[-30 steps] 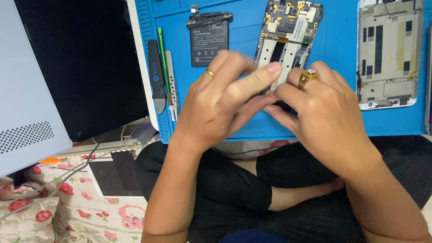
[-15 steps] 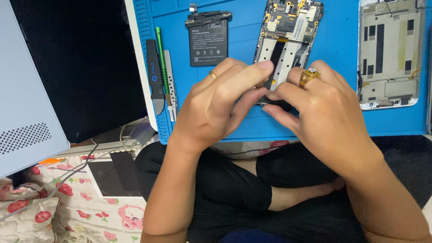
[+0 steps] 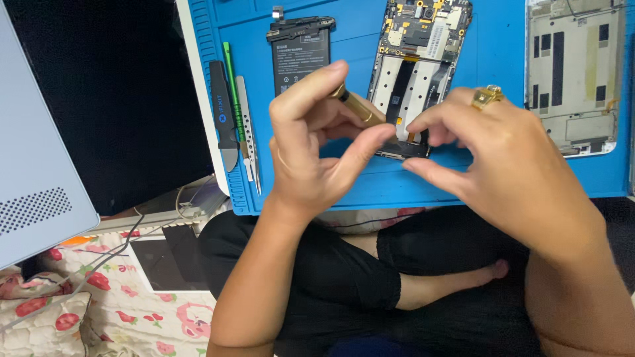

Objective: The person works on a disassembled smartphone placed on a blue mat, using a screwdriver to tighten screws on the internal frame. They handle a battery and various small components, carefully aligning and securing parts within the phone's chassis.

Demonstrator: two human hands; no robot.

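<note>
The left hand (image 3: 317, 145) pinches one gold screwdriver (image 3: 360, 107); the right hand (image 3: 509, 158) has fingers curled at one opened phone (image 3: 413, 73), grip unclear. One battery (image 3: 301, 56), three tools (image 3: 233, 116) on the mat (image 3: 489, 178).

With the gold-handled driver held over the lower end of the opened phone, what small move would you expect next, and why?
Probably lowering the driver tip onto the bottom edge of the opened phone. The left hand pinches the gold screwdriver at a slant towards that end, and the right hand has its fingertips there, seemingly steadying it. The tip itself is hidden behind the fingers, so contact cannot be judged.
</note>
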